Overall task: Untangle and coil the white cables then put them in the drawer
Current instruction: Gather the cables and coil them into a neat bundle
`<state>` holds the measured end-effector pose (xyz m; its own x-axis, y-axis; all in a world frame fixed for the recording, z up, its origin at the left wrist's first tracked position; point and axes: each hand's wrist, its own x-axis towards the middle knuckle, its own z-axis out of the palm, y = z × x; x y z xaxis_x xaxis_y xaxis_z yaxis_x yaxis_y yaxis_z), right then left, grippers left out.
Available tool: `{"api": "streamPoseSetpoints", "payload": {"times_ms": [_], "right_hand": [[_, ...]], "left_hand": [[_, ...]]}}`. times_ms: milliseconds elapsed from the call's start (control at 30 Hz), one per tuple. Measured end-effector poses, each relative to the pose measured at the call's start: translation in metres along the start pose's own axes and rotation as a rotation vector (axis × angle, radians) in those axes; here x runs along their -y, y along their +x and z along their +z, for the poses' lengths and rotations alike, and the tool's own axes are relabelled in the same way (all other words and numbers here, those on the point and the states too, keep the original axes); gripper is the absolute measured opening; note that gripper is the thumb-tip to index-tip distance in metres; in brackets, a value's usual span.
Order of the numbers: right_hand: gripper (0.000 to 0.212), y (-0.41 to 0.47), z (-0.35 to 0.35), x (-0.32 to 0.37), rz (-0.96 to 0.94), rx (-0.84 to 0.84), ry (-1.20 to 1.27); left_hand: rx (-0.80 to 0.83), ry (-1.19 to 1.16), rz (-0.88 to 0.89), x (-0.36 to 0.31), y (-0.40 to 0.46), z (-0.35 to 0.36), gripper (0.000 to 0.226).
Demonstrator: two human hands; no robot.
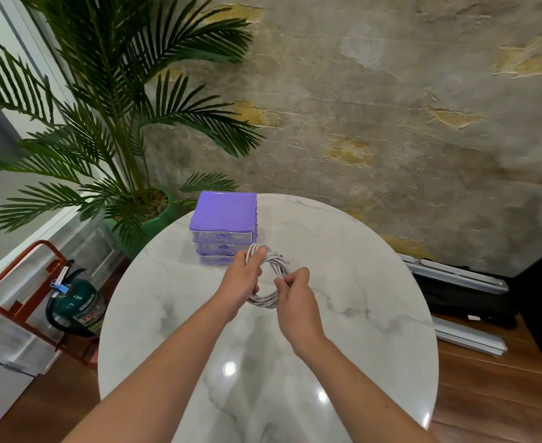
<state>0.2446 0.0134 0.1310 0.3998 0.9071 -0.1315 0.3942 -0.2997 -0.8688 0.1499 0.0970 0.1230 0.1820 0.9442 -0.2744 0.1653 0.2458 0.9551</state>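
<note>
Both hands hold the coiled white cables point(268, 276) above the worktop point(343, 282), the left hand point(242, 282) gripping one side, the right hand point(295, 290) pinching the other, the purple drawer unit point(223, 227) just beyond them.

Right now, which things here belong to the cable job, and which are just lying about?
Job:
- white cable coil, held by left hand and right hand
- purple drawer unit, drawers closed

Lying about:
- potted palm
- fire extinguisher
- marble table underneath
</note>
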Motion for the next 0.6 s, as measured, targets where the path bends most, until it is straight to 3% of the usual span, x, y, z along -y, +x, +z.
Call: {"api": "streamPoseSetpoints", "payload": {"times_ms": [433,600], "right_hand": [[0.029,0.001,-0.002,-0.011,-0.007,-0.09,-0.308],[0.034,0.015,-0.024,-0.009,-0.077,-0.127,-0.536]], "left_hand": [[-0.117,0.008,-0.003,-0.001,0.011,-0.004,0.042],[-0.093,-0.217,-0.102,-0.019,0.008,-0.011,0.045]]}}
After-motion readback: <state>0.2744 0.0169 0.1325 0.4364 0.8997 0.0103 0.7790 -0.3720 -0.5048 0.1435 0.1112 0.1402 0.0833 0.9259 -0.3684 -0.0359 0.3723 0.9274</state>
